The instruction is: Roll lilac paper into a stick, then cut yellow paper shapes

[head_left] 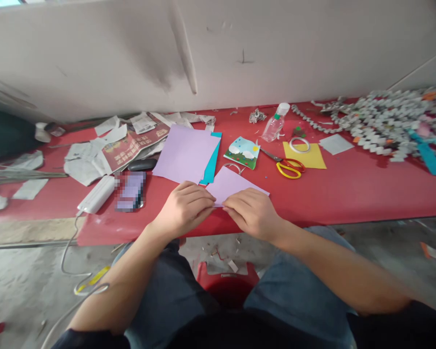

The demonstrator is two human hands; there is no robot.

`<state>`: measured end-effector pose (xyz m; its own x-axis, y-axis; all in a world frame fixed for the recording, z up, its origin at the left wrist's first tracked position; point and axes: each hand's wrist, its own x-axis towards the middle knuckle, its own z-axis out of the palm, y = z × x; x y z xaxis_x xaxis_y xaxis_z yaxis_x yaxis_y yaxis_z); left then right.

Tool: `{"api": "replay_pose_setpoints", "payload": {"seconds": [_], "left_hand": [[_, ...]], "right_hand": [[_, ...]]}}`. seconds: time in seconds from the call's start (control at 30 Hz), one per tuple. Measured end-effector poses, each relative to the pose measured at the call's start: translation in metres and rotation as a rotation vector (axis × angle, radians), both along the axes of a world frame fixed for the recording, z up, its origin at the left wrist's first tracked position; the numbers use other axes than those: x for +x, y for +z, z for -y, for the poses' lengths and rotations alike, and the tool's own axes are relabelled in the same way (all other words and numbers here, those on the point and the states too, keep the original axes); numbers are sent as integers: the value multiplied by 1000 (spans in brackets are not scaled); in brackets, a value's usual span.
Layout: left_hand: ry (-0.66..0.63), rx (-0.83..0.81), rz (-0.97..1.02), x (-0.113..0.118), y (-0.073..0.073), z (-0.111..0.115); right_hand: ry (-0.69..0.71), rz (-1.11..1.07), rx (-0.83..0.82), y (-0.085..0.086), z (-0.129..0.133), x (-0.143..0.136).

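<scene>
A sheet of light purple paper (232, 183) lies at the front edge of the red table, its near edge pinched between both hands. My left hand (187, 206) has its fingers closed on the left part of that edge. On the right part, my right hand (252, 209) grips in the same way, its fingertips close to the left ones. A narrow strip along the near edge looks folded, though the fingers hide most of it. Behind the left hand rest a larger purple sheet (187, 152) and a blue sheet (212, 160) partly under it.
Scissors (288, 167), a tape roll (299, 144) on yellow paper (316, 157), a small painted card (241, 152) and a clear bottle (274, 126) stand to the right. Leftward are a phone (131, 191), a white power strip (97, 194) and newspaper (132, 145). Folded-paper chains (388, 123) pile up far right.
</scene>
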<state>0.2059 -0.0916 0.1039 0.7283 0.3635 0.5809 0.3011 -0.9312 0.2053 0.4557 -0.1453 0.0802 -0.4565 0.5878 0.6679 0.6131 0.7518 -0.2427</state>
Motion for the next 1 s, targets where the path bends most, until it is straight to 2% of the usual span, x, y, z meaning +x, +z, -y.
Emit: {"api": "replay_pose_setpoints", "payload": {"seconds": [0.17, 0.4, 0.6, 0.8, 1.0], "left_hand": [[-9, 25, -48, 0, -1, 1], [10, 18, -11, 1, -2, 0], [-10, 56, -90, 1, 0, 0], [12, 70, -32, 3, -2, 1], [6, 85, -99, 2, -3, 2]], "right_hand": [[0, -12, 25, -1, 1, -1], [-27, 18, -7, -2, 1, -1], [-25, 31, 16, 0, 2, -2], [-38, 56, -7, 0, 2, -2], [-27, 40, 1, 0, 1, 1]]}}
